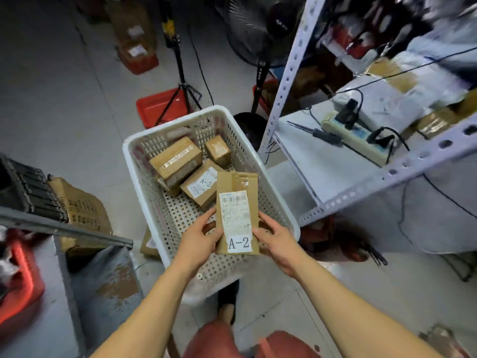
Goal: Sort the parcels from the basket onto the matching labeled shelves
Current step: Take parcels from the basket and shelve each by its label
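Observation:
A white perforated basket [144,161] stands on the floor in front of me. Above its near end I hold a flat cardboard parcel [237,187] with a white sticker reading A-2. My left hand [200,237] grips its left edge and my right hand [275,240] its right edge. Three more brown parcels lie at the far end of the basket: a taped box [176,158], a small box [218,148], and a box marked A-2 [200,186].
A white metal shelf rack [343,200] stands to the right, holding a power strip [353,136] with cables and wrapped parcels. A fan stand, a tripod and a red tray [154,105] are behind the basket. A grey shelf with a worn box [80,210] is at my left.

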